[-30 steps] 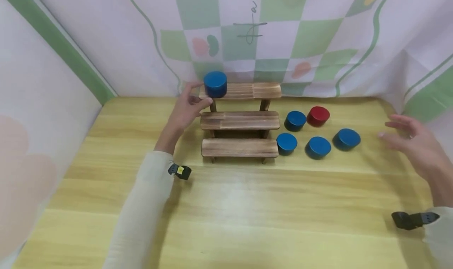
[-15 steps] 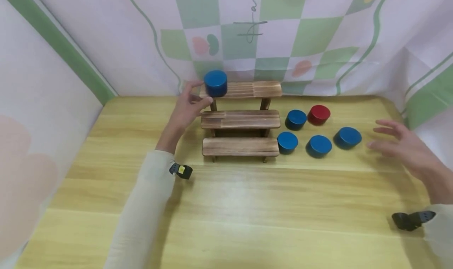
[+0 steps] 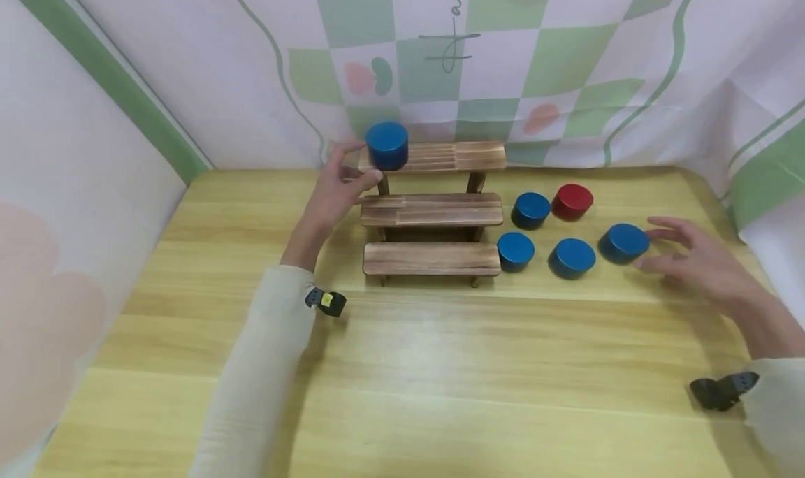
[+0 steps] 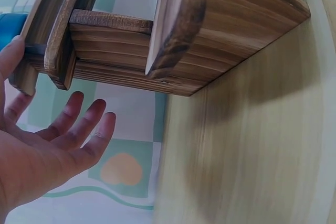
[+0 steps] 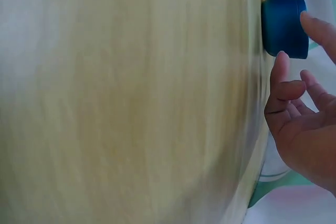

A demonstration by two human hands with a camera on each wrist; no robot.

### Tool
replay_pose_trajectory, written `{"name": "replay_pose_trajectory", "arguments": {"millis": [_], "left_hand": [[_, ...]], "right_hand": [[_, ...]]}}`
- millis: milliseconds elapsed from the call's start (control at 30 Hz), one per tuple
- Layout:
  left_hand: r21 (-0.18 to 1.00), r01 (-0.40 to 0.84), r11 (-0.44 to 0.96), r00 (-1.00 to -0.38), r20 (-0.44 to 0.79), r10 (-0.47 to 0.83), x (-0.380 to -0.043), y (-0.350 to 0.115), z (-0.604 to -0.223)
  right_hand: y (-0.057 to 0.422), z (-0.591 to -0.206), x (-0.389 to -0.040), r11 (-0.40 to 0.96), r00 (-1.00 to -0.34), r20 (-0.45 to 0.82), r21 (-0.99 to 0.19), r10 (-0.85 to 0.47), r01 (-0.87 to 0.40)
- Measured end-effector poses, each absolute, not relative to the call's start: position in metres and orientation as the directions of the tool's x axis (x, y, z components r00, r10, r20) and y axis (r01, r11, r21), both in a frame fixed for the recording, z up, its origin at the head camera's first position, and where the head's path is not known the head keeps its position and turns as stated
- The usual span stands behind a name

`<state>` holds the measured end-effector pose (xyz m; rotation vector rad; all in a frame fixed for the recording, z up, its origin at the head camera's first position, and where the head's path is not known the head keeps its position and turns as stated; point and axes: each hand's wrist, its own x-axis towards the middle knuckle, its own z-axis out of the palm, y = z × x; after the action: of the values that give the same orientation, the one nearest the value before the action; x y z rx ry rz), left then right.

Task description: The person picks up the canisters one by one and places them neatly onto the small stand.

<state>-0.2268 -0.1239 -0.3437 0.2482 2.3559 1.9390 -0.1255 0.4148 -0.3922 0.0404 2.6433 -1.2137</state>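
Observation:
A wooden three-tier stand (image 3: 434, 209) sits at the back of the table, with a blue cylinder block (image 3: 386, 146) on the left end of its top step. My left hand (image 3: 336, 188) pinches that end of the step beside the block, thumb in front and index finger behind; its other fingers are loosely extended in the left wrist view. My right hand (image 3: 701, 258) is at the right side of the rightmost blue cylinder block (image 3: 624, 243) on the table. Its thumb and index finger are spread at the block's edge, not closed round it.
Between the stand and the right hand stand a red cylinder block (image 3: 572, 203) and three more blue ones: a back one (image 3: 531, 211), one by the bottom step (image 3: 516, 251) and a middle one (image 3: 572, 258). A patterned curtain (image 3: 490, 66) hangs behind the table (image 3: 415, 366).
My right hand has moved left, from some distance away up to the rightmost blue cylinder block. The left hand has stayed at the end of the top step.

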Motion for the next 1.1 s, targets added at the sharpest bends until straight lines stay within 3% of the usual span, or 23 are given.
{"name": "replay_pose_trajectory", "arguments": {"millis": [667,967,1100], "left_hand": [[0.981,0.069,0.180,-0.984,0.037,0.174,-0.228,-0.122,-0.349],[0.984,0.078,0.161,-0.983,0.049,0.176,-0.228,-0.122,-0.349],[0.985,0.087,0.146,-0.983,0.061,0.175,-0.228,-0.123,-0.349]], "right_hand": [[0.394,-0.398,-0.134,0.668,-0.969,-0.247,-0.720,0.007,0.188],[0.385,-0.388,-0.138,0.703,-0.977,-0.213,-0.693,0.014,0.161],[0.379,-0.383,-0.140,0.652,-0.983,-0.183,-0.743,0.016,0.149]]}}
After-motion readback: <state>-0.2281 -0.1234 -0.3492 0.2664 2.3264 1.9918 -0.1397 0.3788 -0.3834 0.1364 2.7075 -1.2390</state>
